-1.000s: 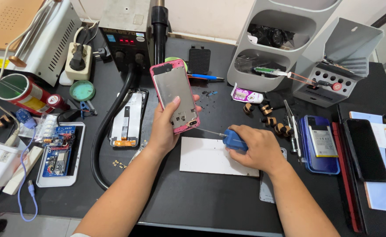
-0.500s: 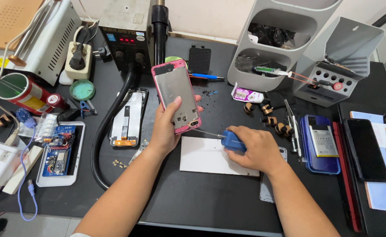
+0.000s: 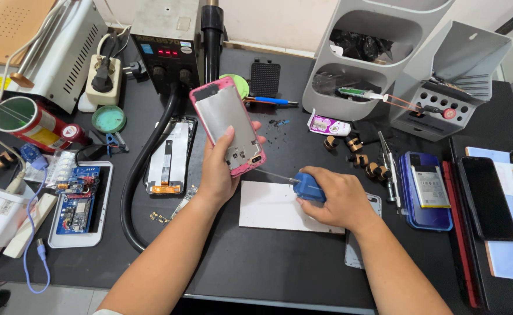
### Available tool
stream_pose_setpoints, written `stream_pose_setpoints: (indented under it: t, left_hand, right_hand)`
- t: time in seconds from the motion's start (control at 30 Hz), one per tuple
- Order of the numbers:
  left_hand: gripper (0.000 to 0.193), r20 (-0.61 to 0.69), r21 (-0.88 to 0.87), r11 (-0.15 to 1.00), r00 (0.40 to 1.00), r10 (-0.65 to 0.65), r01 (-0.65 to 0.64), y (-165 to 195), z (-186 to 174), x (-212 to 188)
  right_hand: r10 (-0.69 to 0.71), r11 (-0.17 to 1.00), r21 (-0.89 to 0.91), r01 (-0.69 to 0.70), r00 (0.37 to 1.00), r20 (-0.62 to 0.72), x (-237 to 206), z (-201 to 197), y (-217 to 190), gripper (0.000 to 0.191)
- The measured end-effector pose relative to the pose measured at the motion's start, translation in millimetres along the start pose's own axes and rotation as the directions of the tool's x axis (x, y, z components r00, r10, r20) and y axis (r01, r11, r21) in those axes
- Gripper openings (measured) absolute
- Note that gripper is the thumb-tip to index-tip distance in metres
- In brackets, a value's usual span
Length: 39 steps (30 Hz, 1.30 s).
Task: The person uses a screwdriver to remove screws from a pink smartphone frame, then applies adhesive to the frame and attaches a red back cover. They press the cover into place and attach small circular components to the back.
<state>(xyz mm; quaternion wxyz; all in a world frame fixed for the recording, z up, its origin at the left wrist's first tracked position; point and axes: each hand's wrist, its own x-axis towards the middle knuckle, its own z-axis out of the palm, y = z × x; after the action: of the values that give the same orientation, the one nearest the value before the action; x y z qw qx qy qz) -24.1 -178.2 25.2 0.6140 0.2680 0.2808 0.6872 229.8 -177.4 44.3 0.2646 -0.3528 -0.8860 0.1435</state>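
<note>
Pink-edged and silver inside, the phone frame (image 3: 228, 127) stands tilted above the black work mat (image 3: 256, 262), gripped by the left hand (image 3: 220, 169): thumb laid across its inner plate, the other fingers wrapped behind its right edge. The right hand (image 3: 338, 198) is closed around a blue-handled screwdriver (image 3: 303, 184), fingers curled tight on the handle, and the thin shaft reaches left to the frame's lower corner.

Beneath the two hands lies a white card (image 3: 279, 210), and below it the mat offers bare black surface down to the near edge, broken only by the forearms. To the left a thick black hose (image 3: 137, 175) loops from the hot-air station (image 3: 166, 41) down past a phone screen assembly (image 3: 170, 156) lying face down. Further left sits a white tray with a blue circuit board (image 3: 78, 204). On the right, small brown rings (image 3: 358, 157) are scattered near a blue phone with its battery showing (image 3: 425, 189), and a dark phone (image 3: 487, 198) lies beyond it. A grey tool rack (image 3: 367, 58) stands behind.

The screwdriver tip is too fine to make out against the frame. A grey plate (image 3: 355, 256) is half covered by the right forearm, and the right edge cuts off another device.
</note>
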Motion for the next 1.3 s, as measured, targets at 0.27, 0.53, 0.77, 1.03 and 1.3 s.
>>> stream_pose_setpoints:
  t: [0.27,0.53,0.77,1.03,1.3]
  left_hand:
    - [0.048,0.003,-0.006,0.993,0.993,0.114,-0.114,-6,-3,1]
    - [0.058,0.027,0.034,0.984,0.985,0.173,-0.174,-8,1,0]
    - [0.061,0.017,0.080,0.977,0.980,0.197,-0.198,-8,4,-3]
    - [0.060,0.018,0.055,0.971,0.973,0.232,-0.233,-11,3,-2]
    - [0.061,0.016,0.049,0.974,0.975,0.220,-0.220,-12,3,-4]
  right_hand:
    - [0.082,0.996,-0.021,-0.082,0.996,0.038,2,2,-1,0.047]
    - [0.069,0.997,-0.022,-0.068,0.997,0.029,2,4,1,0.047]
    - [0.073,0.997,-0.003,-0.073,0.996,0.043,4,3,1,0.047]
    - [0.064,0.998,0.005,-0.064,0.997,0.048,4,3,1,0.047]
    - [0.071,0.997,0.026,-0.072,0.996,0.062,2,4,0,0.048]
